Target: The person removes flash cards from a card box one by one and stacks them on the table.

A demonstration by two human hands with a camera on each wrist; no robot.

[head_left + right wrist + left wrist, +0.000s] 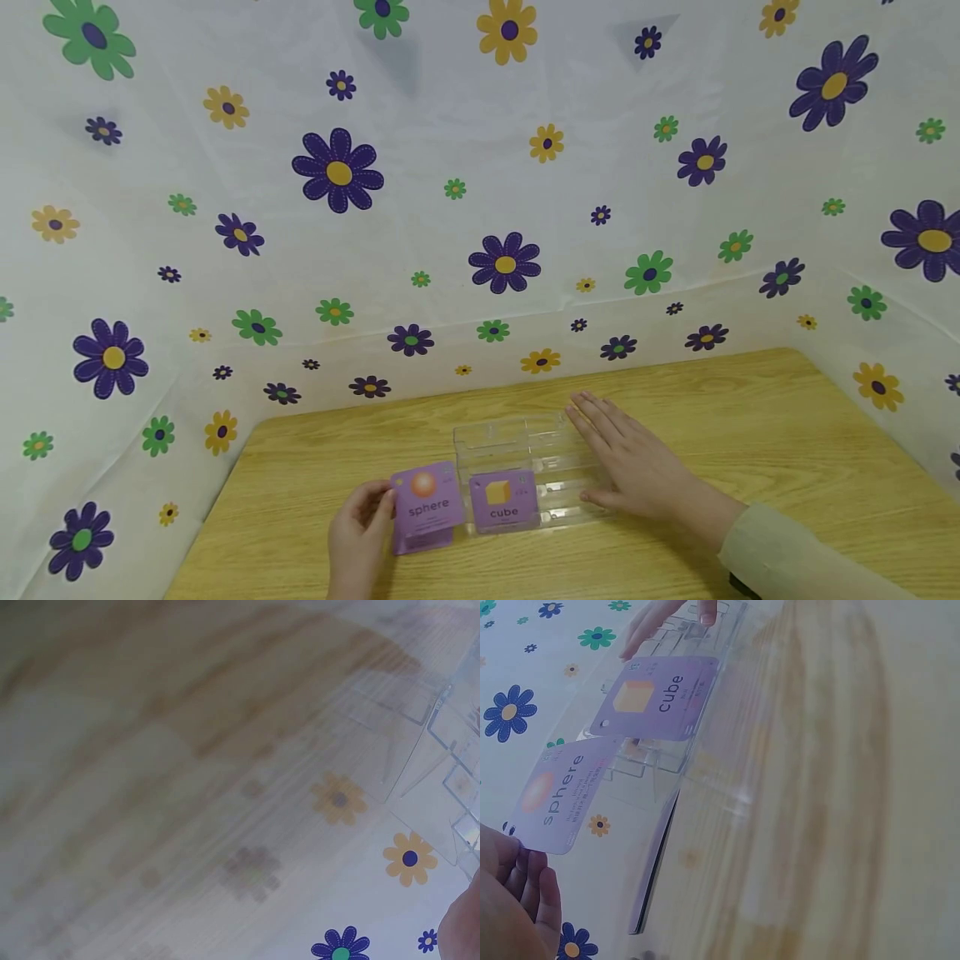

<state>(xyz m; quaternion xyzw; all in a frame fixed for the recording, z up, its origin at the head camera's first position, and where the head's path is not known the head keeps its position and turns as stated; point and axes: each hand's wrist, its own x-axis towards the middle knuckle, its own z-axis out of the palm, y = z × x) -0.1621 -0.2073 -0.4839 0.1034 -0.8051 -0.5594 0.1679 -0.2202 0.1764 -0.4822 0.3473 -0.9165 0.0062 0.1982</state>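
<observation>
My left hand [358, 533] pinches the left edge of a purple card printed "sphere" [427, 504], held tilted above the table. Below it lies a stack of purple cards [423, 542], seen edge-on as a thin dark-rimmed pile [651, 881] in the left wrist view. To the right, a purple "cube" card [504, 502] stands upright at the front left of a clear plastic tiered rack [491, 437]. Straight-fingered, my right hand [630, 458] rests along the right side of that rack. Only a bit of the right hand [461, 926] shows in the right wrist view.
A wood-grain table [712, 417] carries everything. White cloth with purple, green and yellow flowers [420, 233] rises behind the table and on both sides. The rack's clear steps [562, 487] run rightward from the cube card.
</observation>
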